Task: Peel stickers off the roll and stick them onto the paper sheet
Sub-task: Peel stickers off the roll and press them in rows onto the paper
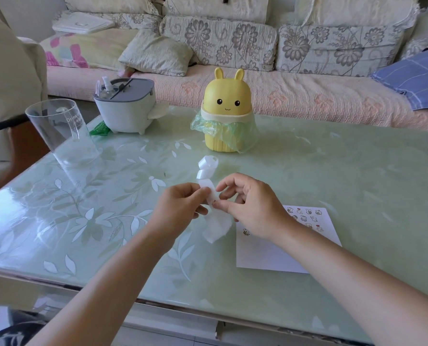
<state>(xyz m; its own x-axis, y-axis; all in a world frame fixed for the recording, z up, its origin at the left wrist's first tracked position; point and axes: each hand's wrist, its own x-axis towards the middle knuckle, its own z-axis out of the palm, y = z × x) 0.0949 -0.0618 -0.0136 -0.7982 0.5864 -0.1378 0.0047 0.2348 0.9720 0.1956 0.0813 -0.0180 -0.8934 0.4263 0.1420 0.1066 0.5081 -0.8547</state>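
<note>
Apparently the left hand (180,208) grips the sticker strip (211,189) steady while the right hand (250,208) pinches a sticker (214,203) off it, just beside the paper sheet (270,255).

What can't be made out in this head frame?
- Sticker strip, head view: left hand and right hand pinch it, fingers covering whether a sticker is lifting.
- Paper sheet, head view: far left corner behind the right hand.
- Stickers on the sheet, head view: too small to tell designs.
</note>
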